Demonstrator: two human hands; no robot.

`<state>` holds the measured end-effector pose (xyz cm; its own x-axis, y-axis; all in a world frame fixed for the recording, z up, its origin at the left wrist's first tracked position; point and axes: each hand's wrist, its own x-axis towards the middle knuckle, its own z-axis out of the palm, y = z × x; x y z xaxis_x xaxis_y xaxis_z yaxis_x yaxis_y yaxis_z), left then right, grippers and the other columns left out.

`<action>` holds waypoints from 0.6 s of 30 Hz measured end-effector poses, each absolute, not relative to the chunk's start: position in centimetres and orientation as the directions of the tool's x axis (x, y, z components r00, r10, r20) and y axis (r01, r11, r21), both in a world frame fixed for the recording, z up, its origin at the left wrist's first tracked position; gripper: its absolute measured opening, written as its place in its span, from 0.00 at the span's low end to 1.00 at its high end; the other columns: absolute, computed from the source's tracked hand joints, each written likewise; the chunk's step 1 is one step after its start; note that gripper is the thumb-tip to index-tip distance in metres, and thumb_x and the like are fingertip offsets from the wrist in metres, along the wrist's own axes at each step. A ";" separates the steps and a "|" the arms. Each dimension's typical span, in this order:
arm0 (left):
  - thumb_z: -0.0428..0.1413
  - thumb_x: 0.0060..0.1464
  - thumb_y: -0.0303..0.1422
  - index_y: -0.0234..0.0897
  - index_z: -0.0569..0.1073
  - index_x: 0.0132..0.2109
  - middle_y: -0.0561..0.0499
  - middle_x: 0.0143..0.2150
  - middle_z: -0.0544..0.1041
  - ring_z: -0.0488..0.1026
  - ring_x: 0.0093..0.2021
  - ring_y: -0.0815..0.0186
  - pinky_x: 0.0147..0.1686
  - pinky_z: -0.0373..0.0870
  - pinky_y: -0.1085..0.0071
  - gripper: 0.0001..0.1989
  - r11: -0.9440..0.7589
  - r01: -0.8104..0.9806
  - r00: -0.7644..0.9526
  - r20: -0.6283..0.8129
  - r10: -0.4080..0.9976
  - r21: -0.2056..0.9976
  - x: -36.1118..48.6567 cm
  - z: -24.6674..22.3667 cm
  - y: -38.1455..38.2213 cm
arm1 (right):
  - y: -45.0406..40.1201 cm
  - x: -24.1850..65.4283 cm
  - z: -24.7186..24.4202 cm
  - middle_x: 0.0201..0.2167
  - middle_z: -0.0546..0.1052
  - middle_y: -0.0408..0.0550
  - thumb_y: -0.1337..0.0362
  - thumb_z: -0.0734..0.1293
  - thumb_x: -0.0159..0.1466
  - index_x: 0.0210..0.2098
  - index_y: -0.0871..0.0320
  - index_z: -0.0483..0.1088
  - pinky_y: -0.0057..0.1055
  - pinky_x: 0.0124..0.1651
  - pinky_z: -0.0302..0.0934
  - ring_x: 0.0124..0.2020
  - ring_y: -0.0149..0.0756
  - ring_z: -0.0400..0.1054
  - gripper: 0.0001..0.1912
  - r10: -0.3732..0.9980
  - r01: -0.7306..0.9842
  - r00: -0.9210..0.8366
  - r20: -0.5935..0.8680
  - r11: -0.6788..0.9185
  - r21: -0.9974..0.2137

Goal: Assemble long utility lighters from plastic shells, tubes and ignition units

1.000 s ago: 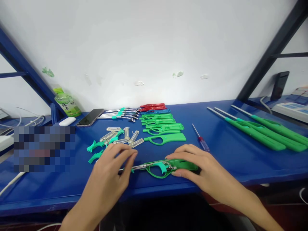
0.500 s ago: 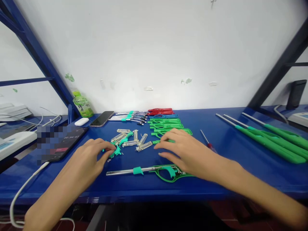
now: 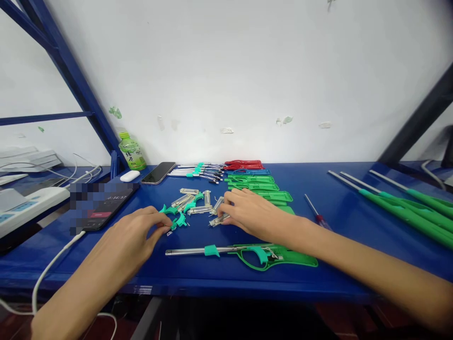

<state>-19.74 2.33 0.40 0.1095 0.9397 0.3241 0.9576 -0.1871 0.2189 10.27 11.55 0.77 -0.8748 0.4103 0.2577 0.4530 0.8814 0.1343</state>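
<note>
My left hand [image 3: 141, 231] is pinched at the near edge of the small teal parts [image 3: 181, 219]; what its fingertips hold is too small to make out. My right hand [image 3: 247, 208] has its thumb and fingers closed on a clear fuel tank [image 3: 216, 220], at the right end of several other clear tanks [image 3: 200, 209]. In front of both hands lies a half-open green lighter shell [image 3: 300, 259], with a metal tube [image 3: 187, 251], a teal collar [image 3: 212, 250] and a teal trigger [image 3: 261, 255] on it.
Behind are metal rods [image 3: 193, 171], red shells [image 3: 244, 165] and green shells [image 3: 253, 179]. A screwdriver [image 3: 319, 218] and long green lighters [image 3: 403, 208] lie right. Phones [image 3: 158, 173], a white case [image 3: 130, 176] and a bottle [image 3: 132, 152] stand or lie left.
My right hand has moved left and down onto a clear tank, and its fingers have closed on it. My left hand stays by the teal parts. The whole view has shifted slightly.
</note>
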 end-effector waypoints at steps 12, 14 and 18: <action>0.53 0.63 0.43 0.46 0.80 0.38 0.47 0.39 0.83 0.81 0.37 0.50 0.38 0.73 0.59 0.13 -0.155 0.979 0.117 0.254 0.960 0.133 -20.0 0.0 2.1 | 12.0 11.0 0.6 0.43 0.81 0.49 0.71 0.62 0.76 0.50 0.58 0.72 0.39 0.50 0.52 0.45 0.41 0.66 0.07 0.288 0.352 -0.901 0.324 0.922 0.160; 0.52 0.63 0.43 0.45 0.80 0.38 0.47 0.38 0.82 0.81 0.36 0.51 0.36 0.72 0.60 0.13 -0.158 0.980 0.124 0.247 0.961 0.121 -19.8 0.0 2.1 | 12.2 11.3 0.7 0.43 0.82 0.48 0.71 0.63 0.76 0.51 0.58 0.72 0.39 0.51 0.51 0.45 0.42 0.66 0.08 0.278 0.351 -0.894 0.351 0.922 0.163; 0.50 0.65 0.41 0.45 0.78 0.35 0.49 0.37 0.80 0.80 0.33 0.56 0.33 0.70 0.64 0.15 -0.186 0.977 0.147 0.290 0.946 0.109 -19.1 0.1 1.8 | 12.8 11.7 0.9 0.43 0.82 0.48 0.69 0.64 0.76 0.51 0.57 0.73 0.40 0.53 0.50 0.46 0.43 0.66 0.07 0.285 0.377 -0.867 0.408 0.911 0.166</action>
<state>-19.10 1.82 0.14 0.1473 0.9457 0.2898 0.9766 -0.1855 0.1089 11.75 12.75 0.94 -0.8673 0.2846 0.4085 0.3772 0.9111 0.1661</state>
